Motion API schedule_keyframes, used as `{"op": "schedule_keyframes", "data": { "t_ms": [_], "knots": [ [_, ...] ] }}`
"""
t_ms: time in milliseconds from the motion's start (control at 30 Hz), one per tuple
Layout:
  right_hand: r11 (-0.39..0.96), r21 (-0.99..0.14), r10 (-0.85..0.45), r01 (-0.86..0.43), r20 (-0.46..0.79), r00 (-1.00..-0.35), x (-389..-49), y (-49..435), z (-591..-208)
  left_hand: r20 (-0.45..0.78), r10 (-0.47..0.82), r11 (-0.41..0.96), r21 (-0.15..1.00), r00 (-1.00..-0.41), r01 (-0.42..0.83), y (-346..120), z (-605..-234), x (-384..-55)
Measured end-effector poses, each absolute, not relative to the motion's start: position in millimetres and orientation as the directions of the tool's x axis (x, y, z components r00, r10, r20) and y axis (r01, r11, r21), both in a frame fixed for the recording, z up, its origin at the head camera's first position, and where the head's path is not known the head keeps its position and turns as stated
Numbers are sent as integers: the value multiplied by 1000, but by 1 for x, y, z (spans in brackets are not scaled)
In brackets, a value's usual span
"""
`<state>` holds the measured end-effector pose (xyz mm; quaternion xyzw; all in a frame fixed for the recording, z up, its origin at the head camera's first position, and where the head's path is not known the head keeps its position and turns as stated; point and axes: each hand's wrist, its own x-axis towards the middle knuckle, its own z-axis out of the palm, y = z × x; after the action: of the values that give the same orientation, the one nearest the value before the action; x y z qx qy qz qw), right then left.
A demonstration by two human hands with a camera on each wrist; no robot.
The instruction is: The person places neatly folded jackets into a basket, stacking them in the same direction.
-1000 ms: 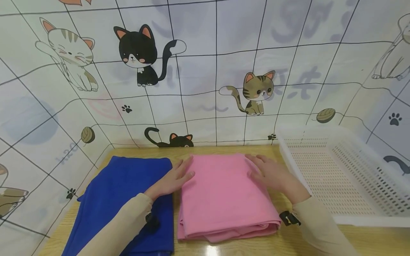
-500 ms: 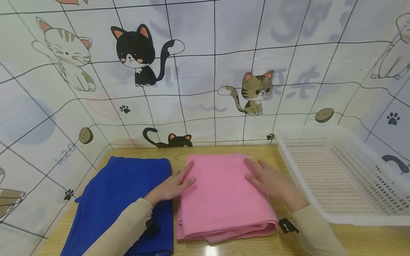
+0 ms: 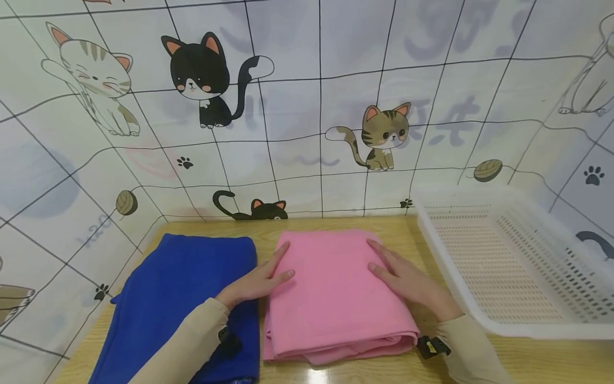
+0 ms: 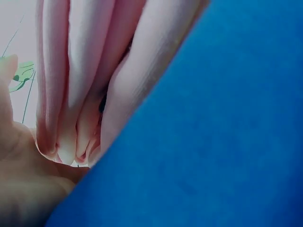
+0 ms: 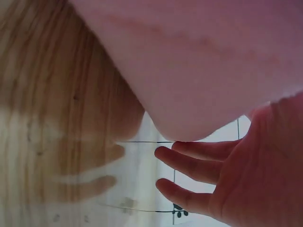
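Observation:
A folded pink cloth (image 3: 331, 290) lies on the wooden table in front of me, its layers showing along the front edge. My left hand (image 3: 254, 281) rests against its left side, thumb on top, fingers extended. On the opposite side, my right hand (image 3: 408, 277) touches the right edge with fingers extended and thumb on the top face. The left wrist view shows stacked pink folds (image 4: 85, 61) beside the left palm (image 4: 28, 175), with blue fabric (image 4: 203, 123) filling the right. In the right wrist view, straight right fingers (image 5: 189, 163) lie along the cloth's rounded corner (image 5: 184, 113).
A folded blue cloth (image 3: 192, 277) lies left of the pink one, partly under my left forearm. At right stands a white perforated plastic basket (image 3: 472, 304). A cat-patterned backdrop (image 3: 297, 117) rises behind the table (image 3: 336, 223).
Both hands have slid slightly toward me along the pink cloth's sides, away from its back corners. The cloth itself has hardly moved. The head view has shifted slightly.

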<state>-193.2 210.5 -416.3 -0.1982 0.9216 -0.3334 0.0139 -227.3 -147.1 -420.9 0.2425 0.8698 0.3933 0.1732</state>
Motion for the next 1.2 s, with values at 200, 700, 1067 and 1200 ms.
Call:
{"op": "schedule_keyframes", "data": {
  "t_ms": [200,700,1067,1200],
  "knots": [
    [653,-670,-386,-353,107,-916,-194,214,-420,-132,560,558,789,-818,255,-147,-422,-228],
    [586,-750,-430,-308,34,-902,-194,221,-424,-243,578,439,898,-779,45,-153,-425,-224],
    [535,-790,-458,-299,25,-889,-196,225,-425,-208,595,376,926,-777,40,-154,-427,-228],
    [529,-792,-464,-306,32,-885,-195,226,-426,-212,588,364,931,-780,21,-155,-428,-229]
  ]
}}
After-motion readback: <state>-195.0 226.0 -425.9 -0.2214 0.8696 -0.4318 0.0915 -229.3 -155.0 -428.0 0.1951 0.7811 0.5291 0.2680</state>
